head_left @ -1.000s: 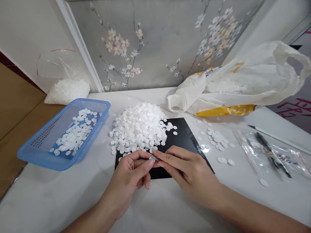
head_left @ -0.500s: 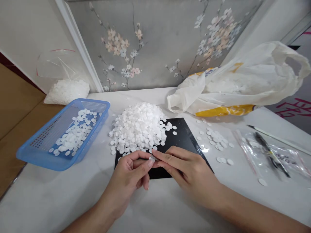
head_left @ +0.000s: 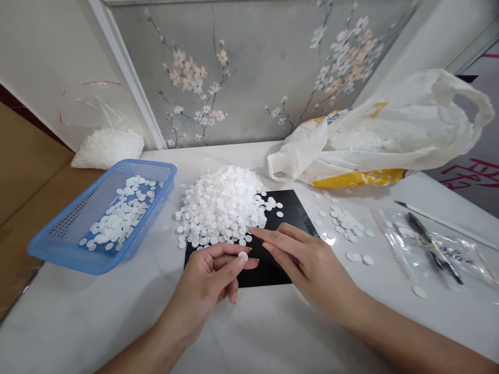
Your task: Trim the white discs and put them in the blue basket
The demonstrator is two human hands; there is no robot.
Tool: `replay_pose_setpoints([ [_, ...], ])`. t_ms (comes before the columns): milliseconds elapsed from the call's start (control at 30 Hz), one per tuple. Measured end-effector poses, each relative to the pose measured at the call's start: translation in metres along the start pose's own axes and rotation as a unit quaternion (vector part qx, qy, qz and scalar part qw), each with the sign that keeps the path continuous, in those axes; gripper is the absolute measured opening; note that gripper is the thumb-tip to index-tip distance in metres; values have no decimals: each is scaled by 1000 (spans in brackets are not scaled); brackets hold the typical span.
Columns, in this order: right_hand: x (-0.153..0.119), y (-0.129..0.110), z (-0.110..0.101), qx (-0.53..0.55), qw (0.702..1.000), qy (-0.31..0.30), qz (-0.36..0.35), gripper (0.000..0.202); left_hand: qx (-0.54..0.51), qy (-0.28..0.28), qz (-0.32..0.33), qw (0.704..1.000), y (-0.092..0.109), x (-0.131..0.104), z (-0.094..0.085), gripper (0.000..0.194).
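Observation:
A large heap of small white discs (head_left: 224,202) lies partly on a black sheet (head_left: 268,270) on the white table. In front of the heap, my left hand (head_left: 218,275) pinches one white disc (head_left: 243,256) between thumb and fingers. My right hand (head_left: 300,259) is over the black sheet, its index fingertip near the front right edge of the heap. Its thumb and index finger are close together, and whatever may be between them is too small to make out.
On the left stands a blue basket (head_left: 103,208) with discs inside, a clear bag of white pieces (head_left: 109,148) behind it. At right are a white plastic bag (head_left: 374,140), scattered discs (head_left: 346,223), a clear pouch (head_left: 448,254), a black pen (head_left: 434,246) and a thin white tool (head_left: 448,224).
My right hand has moved away from my left fingertips, up towards the heap. The disc in my left hand now shows its flat face.

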State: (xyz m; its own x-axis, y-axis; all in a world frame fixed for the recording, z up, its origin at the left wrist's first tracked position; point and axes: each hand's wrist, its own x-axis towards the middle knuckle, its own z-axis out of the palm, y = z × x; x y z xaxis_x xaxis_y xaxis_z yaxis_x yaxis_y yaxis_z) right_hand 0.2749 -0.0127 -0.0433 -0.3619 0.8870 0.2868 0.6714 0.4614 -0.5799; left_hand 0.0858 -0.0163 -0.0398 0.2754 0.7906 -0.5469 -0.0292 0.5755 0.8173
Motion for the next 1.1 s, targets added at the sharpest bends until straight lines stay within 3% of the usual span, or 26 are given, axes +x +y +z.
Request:
replay_pose_setpoints([
  [100,1,-1,0,25,996,-69,-58,37,1,-14,13,1000,0,0,-1,26],
  [200,3,3,-2,-8,994,-111,0,34,26,-13,25,999,5,0,-7,28],
  [300,6,10,-7,-67,991,-65,96,39,57,19,56,997,16,0,-20,38],
  [467,10,23,-11,20,997,35,69,20,-55,55,97,992,33,7,-45,23],
  [600,16,42,-10,0,990,24,136,30,-142,77,138,977,37,14,-57,13],
  [667,18,47,-7,-2,993,43,114,27,-148,78,141,976,38,15,-60,10],
  [733,19,45,-1,14,998,41,40,22,-143,71,133,978,40,14,-62,15],
  [800,17,40,9,35,999,-8,-18,16,-140,64,129,980,44,12,-63,25],
  [900,11,31,24,26,995,-83,-45,11,-138,63,136,979,48,9,-66,30],
  [1000,6,29,34,-2,993,-96,-72,15,-131,70,136,980,51,7,-69,29],
  [1100,6,29,36,35,994,-96,-45,13,-114,75,129,982,50,8,-70,23],
])
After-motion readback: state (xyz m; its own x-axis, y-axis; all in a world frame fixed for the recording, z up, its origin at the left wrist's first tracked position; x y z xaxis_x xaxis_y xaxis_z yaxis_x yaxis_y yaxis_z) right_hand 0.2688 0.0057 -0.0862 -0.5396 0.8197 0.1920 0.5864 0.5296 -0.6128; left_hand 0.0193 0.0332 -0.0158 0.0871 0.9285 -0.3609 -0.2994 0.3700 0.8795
